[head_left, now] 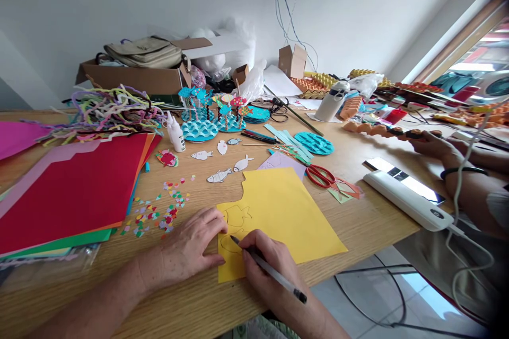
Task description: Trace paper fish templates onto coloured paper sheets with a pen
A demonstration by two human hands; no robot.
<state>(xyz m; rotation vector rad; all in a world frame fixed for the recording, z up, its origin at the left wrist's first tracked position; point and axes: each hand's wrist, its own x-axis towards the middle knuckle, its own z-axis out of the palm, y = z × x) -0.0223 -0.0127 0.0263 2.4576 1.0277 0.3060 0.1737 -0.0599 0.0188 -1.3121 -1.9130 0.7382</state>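
Note:
A yellow sheet of paper [292, 212] lies at the table's front edge, with a fish outline drawn near its left side and a second curved outline below. My right hand [274, 270] is closed around a pen [272, 270], its tip on or just above the lower outline. My left hand [194, 238] rests flat with fingers apart, its fingertips at the sheet's left edge. Behind the sheet lie several cut-out paper fish [219, 175]. Red-handled scissors [321, 176] sit on a lilac sheet's corner at the right.
Stacked coloured paper [79, 190] covers the left side, beside scattered paper confetti [165, 206]. A glue bottle [175, 133] stands near blue egg-carton pieces [199, 130]. On the right are a white device [405, 198] with a cable, a phone [405, 180] and another person's hands [431, 145].

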